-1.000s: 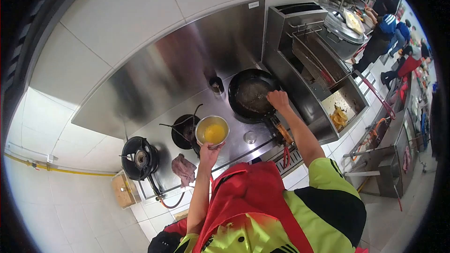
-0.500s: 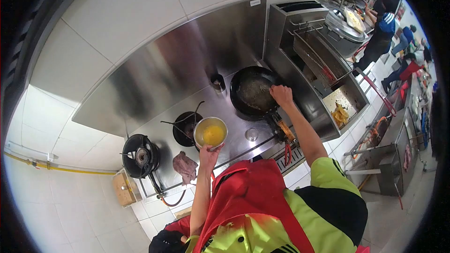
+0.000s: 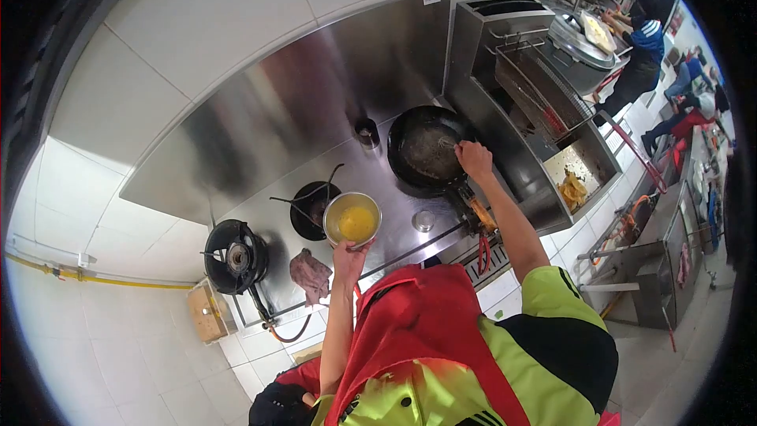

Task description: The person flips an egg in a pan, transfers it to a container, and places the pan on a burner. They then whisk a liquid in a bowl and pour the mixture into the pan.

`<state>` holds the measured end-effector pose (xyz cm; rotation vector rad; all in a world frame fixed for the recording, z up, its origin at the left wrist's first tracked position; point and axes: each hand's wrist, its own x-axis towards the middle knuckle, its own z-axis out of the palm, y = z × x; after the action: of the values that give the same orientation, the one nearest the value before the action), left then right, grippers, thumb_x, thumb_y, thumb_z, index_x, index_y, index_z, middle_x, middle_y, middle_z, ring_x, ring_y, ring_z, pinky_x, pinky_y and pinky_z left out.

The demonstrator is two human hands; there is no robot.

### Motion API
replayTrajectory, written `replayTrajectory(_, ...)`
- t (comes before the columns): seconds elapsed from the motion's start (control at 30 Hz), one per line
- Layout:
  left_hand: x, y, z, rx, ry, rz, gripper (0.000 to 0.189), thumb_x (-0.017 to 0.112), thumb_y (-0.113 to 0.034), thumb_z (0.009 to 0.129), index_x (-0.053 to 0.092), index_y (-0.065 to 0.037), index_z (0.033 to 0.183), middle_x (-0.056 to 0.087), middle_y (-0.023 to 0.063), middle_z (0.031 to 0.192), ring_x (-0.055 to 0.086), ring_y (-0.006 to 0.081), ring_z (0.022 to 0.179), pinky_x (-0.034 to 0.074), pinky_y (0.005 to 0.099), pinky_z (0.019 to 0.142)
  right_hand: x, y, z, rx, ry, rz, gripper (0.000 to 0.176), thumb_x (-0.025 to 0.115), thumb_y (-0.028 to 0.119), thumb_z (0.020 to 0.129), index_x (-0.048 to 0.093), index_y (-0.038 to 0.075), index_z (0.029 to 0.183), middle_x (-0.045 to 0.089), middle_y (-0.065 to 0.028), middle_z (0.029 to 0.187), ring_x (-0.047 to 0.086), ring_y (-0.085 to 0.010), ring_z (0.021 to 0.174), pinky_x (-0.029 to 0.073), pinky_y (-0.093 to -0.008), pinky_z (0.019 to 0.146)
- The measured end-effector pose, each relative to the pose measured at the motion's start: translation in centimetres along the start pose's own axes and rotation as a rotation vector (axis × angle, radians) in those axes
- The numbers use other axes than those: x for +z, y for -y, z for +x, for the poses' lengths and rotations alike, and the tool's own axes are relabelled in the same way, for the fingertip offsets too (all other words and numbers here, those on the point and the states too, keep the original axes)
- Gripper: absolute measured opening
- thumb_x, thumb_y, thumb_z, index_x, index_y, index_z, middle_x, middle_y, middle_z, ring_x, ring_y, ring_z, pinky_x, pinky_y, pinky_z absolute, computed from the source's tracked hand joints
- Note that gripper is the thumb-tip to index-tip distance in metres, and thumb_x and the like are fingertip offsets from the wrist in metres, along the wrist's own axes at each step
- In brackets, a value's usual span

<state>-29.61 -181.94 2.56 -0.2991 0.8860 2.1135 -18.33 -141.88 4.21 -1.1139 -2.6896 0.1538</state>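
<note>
In the head view, the left hand, just below the middle of the frame, grips a steel bowl of yellow liquid. Its fingers are cupped under the near rim. The bowl hangs roughly level above the stovetop, just right of the middle burner.

Up and to the right, the right hand sits at the near rim of the dark pan. Its fingers are curled in, but I cannot tell whether they pinch the rim or a thin tool.

A rag lies lower left of the bowl, and a small round metal piece sits between bowl and pan.

To do this well, I judge the bowl should travel level to the pan and tip low over its middle. The right hand should steady the pan with its wrist clear of the hot metal.
</note>
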Motion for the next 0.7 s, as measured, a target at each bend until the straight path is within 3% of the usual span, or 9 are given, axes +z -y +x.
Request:
replayTrajectory(0.17,-0.9,0.3,0.8,0.038,0.064,0.067,0.055,0.043,0.0,0.083,0.032,0.007,0.137,0.044,0.0227,0.136,0.05,0.0365,0.122,0.045,0.0515,0.106,-4.5,1.4,-0.7,0.12,-0.096,0.183,0.032,0.06,0.037,0.092,0.075,0.009,0.09,0.071,-0.0172,0.081,0.07,-0.0368,0.078,0.057,-0.0476,0.071)
replayTrajectory(0.27,0.7,0.6,0.8,0.071,0.124,0.132,0.056,0.043,0.0,0.084,0.03,0.008,0.138,0.042,0.0231,0.139,0.047,0.0371,0.127,0.042,0.0531,0.109,-7.8,3.4,-1.9,0.041,0.068,0.496,0.031,0.062,0.038,0.09,0.075,0.01,0.091,0.068,-0.018,0.073,0.07,-0.0359,0.074,0.057,-0.0466,0.069)
replayTrajectory(0.33,2.2,1.0,2.1,0.076,0.172,0.142,0.056,0.043,-0.001,0.084,0.03,0.009,0.137,0.041,0.0233,0.14,0.046,0.0371,0.129,0.041,0.0542,0.11,-9.2,6.8,-3.7,-0.225,0.044,0.52,0.031,0.063,0.04,0.088,0.075,0.012,0.091,0.067,-0.0177,0.068,0.069,-0.0351,0.069,0.056,-0.0457,0.067)
replayTrajectory(0.37,3.0,1.2,2.9,0.05,0.155,0.129,0.059,0.043,0.0,0.084,0.027,0.003,0.14,0.038,0.0227,0.141,0.045,0.0384,0.129,0.041,0.0562,0.109,-10.1,8.4,-4.7,-0.23,0.055,0.523,0.031,0.063,0.04,0.088,0.075,0.012,0.091,0.067,-0.0177,0.068,0.069,-0.0351,0.069,0.056,-0.0457,0.067)
replayTrajectory(0.43,5.4,1.5,3.4,0.037,0.13,0.111,0.064,0.044,0.002,0.083,0.023,-0.003,0.143,0.036,0.022,0.142,0.044,0.0396,0.129,0.042,0.0582,0.108,-11.5,11.1,-6.2,-0.454,0.07,0.31,0.03,0.062,0.039,0.088,0.075,0.012,0.083,0.068,-0.0147,0.069,0.07,-0.0334,0.068,0.055,-0.0456,0.064)
replayTrajectory(0.5,10.0,1.4,2.2,0.102,0.135,0.182,0.073,0.044,0.005,0.081,0.018,-0.021,0.144,0.03,0.0207,0.144,0.043,0.0432,0.129,0.044,0.0617,0.103,-9.5,11.8,-6.3,-0.493,0.054,0.174,0.03,0.062,0.038,0.088,0.074,0.011,0.084,0.068,-0.0135,0.068,0.069,-0.033,0.067,0.055,-0.0449,0.064)
replayTrajectory(0.53,10.7,1.7,2.8,0.1,0.14,0.182,0.073,0.044,0.005,0.081,0.018,-0.021,0.144,0.03,0.0207,0.144,0.043,0.0432,0.129,0.044,0.0617,0.103,-8.1,11.7,-6.3,-0.523,0.035,0.033,0.029,0.061,0.037,0.089,0.072,0.011,0.084,0.067,-0.0124,0.067,0.069,-0.0326,0.066,0.055,-0.0442,0.063)
replayTrajectory(0.6,11.6,2.2,4.0,0.047,0.232,0.195,0.078,0.044,0.007,0.08,0.013,-0.033,0.141,0.026,0.0197,0.143,0.043,0.045,0.128,0.047,0.0623,0.1,-6.8,10.9,-6.1,-0.533,0.038,0.025,0.028,0.059,0.036,0.089,0.071,0.012,0.083,0.069,-0.0105,0.072,0.069,-0.0296,0.068,0.056,-0.0428,0.061)
replayTrajectory(0.7,12.7,3.1,5.5,0.055,0.246,0.151,0.086,0.045,0.003,0.081,0.003,-0.036,0.146,0.026,0.0209,0.145,0.044,0.0452,0.127,0.053,0.0582,0.091,-8.0,9.4,-5.0,-0.603,-0.111,-0.014,0.026,0.06,0.033,0.09,0.069,0.012,0.079,0.069,-0.0081,0.076,0.069,-0.0266,0.072,0.055,-0.0409,0.059)
